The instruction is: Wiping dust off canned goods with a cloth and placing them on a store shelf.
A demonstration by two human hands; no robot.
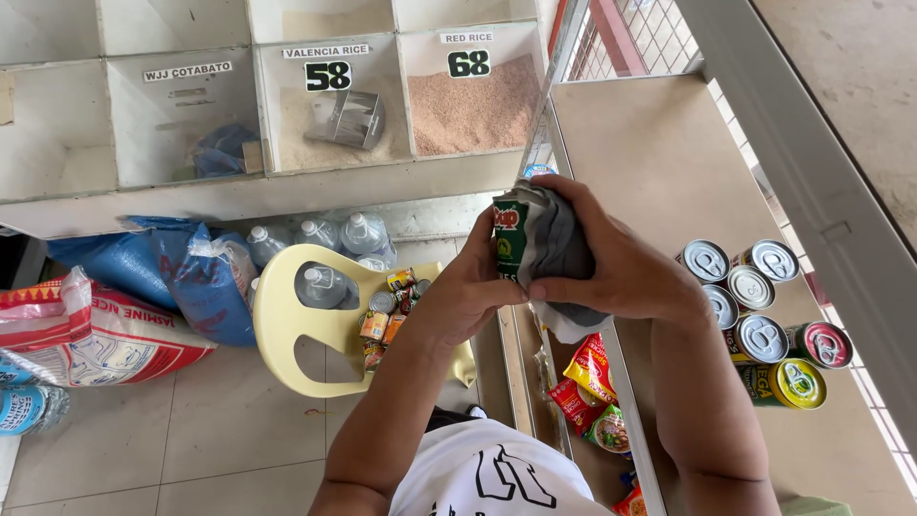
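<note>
can [509, 239]: glossy printed metal | rag [559, 250]: soft grey cloth | chair [287, 325]: smooth plastic

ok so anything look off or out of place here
Mostly tidy. One oddity: cans and a water bottle are piled on the seat of a yellow plastic chair rather than a shelf. The left hand holds a green can while the right hand wipes it with a grey cloth.
</note>
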